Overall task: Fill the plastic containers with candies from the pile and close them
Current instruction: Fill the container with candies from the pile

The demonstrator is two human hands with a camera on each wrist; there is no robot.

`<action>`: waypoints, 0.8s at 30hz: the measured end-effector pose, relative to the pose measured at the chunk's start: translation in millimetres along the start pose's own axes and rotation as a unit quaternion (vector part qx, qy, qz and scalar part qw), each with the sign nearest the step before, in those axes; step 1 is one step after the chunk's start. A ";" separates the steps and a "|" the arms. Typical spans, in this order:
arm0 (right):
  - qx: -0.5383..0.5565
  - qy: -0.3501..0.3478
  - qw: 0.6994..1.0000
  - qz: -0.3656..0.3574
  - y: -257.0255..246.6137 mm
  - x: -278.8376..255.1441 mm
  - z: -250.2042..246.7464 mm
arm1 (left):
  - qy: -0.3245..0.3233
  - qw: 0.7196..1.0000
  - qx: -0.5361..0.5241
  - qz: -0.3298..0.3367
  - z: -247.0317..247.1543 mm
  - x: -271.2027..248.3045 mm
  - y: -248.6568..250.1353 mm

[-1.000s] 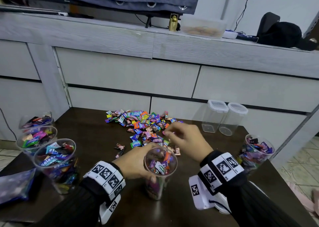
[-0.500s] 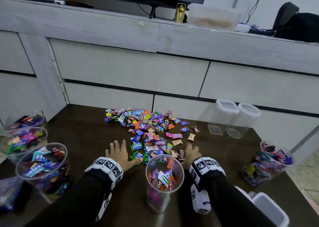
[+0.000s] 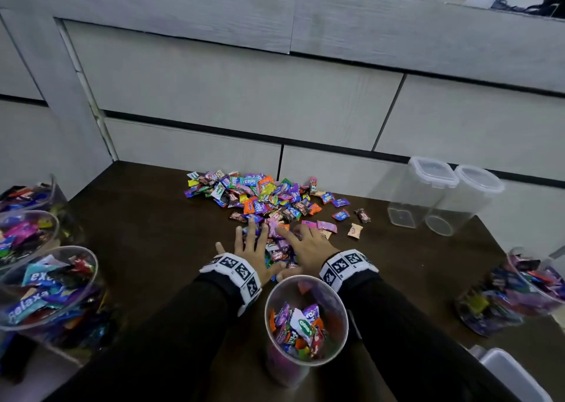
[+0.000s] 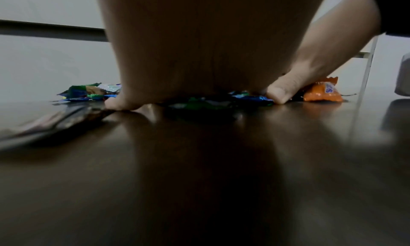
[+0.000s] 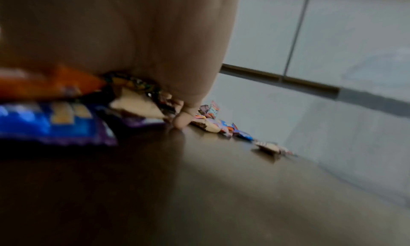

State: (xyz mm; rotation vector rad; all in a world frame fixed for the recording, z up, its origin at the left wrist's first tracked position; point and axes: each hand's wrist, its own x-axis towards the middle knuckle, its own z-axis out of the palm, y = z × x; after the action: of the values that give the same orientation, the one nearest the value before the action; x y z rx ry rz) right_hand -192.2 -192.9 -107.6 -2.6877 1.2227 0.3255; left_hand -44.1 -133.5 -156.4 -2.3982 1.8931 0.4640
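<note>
Near the counter's (image 3: pixel 146 249) middle, the left hand (image 3: pixel 252 249) and right hand (image 3: pixel 307 245) press spread fingers flat on the candies (image 3: pixel 260 197), gripping nothing; the open container (image 3: pixel 305 325) stands just behind them.

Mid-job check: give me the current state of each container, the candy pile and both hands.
Centre container: open, partly filled.
Left containers: open, filled.
Right container: open, filled.
Two far containers: lidded, empty.
Candy pile: loose on table.
Left hand: flat on candies.
Right hand: flat on candies.
</note>
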 end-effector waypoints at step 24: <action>0.219 0.077 0.972 0.025 22.2 -23.8 -11.2 | 0.039 0.986 -0.123 0.103 -57.6 -23.7 5.5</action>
State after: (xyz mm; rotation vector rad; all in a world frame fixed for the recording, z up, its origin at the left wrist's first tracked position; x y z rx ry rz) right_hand -222.8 -192.9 -91.9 -2.3359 1.2320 -0.1392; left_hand -42.7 -125.5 -94.4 -2.4042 2.2520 0.6613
